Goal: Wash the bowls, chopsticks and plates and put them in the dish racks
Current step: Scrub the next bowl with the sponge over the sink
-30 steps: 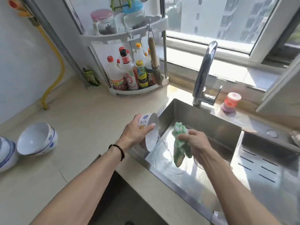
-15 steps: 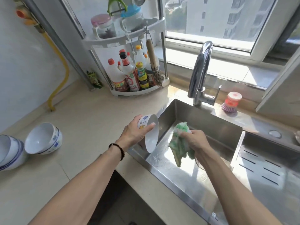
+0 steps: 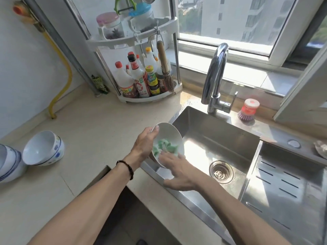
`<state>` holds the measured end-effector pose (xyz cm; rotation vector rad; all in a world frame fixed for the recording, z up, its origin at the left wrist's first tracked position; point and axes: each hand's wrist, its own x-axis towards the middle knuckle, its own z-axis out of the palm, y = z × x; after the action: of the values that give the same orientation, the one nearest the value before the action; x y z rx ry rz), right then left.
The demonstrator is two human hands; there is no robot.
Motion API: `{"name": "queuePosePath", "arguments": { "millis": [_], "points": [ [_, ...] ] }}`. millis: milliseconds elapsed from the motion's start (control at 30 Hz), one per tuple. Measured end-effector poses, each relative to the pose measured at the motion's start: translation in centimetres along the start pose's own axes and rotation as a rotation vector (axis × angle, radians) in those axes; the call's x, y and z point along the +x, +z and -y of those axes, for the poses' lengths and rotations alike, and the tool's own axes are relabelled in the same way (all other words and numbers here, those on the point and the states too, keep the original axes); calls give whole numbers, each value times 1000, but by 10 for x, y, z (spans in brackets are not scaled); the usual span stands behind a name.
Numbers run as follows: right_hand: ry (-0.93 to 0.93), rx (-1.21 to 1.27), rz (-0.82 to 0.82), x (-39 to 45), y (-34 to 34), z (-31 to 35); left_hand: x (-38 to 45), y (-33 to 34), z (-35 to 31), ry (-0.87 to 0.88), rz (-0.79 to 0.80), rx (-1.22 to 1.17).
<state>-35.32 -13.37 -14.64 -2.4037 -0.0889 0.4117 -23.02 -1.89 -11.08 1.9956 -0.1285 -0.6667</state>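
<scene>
Since half a second ago my right hand [image 3: 178, 171] has brought the green-and-white cloth [image 3: 165, 147] out of the basin and into the bowl [image 3: 170, 137]; before that it hung from curled fingers over the sink floor. Now the fingers lie fairly straight, pressing the cloth flat against the bowl's inside, thumb out to the side. Bowl mouth has turned too, more toward me and the right, so the white interior shows. My left hand [image 3: 144, 146] grips the bowl by its rim, thumb hooked over the top edge, fingers behind; black bead bracelet [image 3: 126, 168] on that wrist. Bowl sits tilted over the sink's [image 3: 221, 137] left front corner, partly above the counter edge. No water runs from the faucet [image 3: 215, 75].

On the beige counter [image 3: 92, 131], well left of the bowl, a stack of two blue-patterned bowls [image 3: 43, 149] tipped on its side, and further left another bowl stack [image 3: 8, 163] cut by the frame edge. Drain strainer [image 3: 221, 171] in the sink floor, just right of my right hand. Steel drainboard [image 3: 286, 190] with slots to the right. Red-topped dish brush [image 3: 248, 110] on the ledge behind the sink. Corner rack [image 3: 146, 50] with sauce bottles and a hanging whisk brush back by the window.
</scene>
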Motion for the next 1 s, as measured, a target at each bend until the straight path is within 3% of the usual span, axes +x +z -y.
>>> {"name": "queuePosePath", "arguments": {
  "millis": [67, 100, 267, 300, 400, 433, 533, 600, 733, 800, 900, 967, 1000],
  "points": [
    [-10, -390, -34, 1, -1, -17, -2, -4, 0, 27, 22, 6],
    [9, -403, -52, 2, -2, -16, -3, -4, 1, 56, 4, -4],
    [-51, 300, -83, 4, 5, 24, -9, 2, 3, 162, -185, -18],
    [-66, 222, -81, 1, 3, 20, -9, -2, 5, 169, -163, 0],
    [-21, -398, -78, -2, -8, -4, -10, -10, 9, 170, -111, 5],
    [7, -453, -92, -1, -9, -6, -11, -9, 9, 179, -143, -34],
    [17, -98, -112, 3, -6, 19, -18, 0, 1, 230, -293, -84],
    [-36, 41, -144, 2, -9, 28, -16, -2, 1, 214, -284, -63],
    [-13, -413, -288, 8, -15, 14, -10, -15, -1, 172, -123, -73],
    [36, -290, -222, 14, -7, 21, -13, -10, -5, 201, -127, -82],
    [-42, 206, -246, 20, 7, 43, -16, -4, -10, 209, -230, -85],
    [-97, 259, -246, 18, 7, 41, -15, -9, -7, 183, -234, -86],
    [-103, 154, -211, 14, 3, 34, -14, -13, -7, 171, -182, -66]
  ]
}}
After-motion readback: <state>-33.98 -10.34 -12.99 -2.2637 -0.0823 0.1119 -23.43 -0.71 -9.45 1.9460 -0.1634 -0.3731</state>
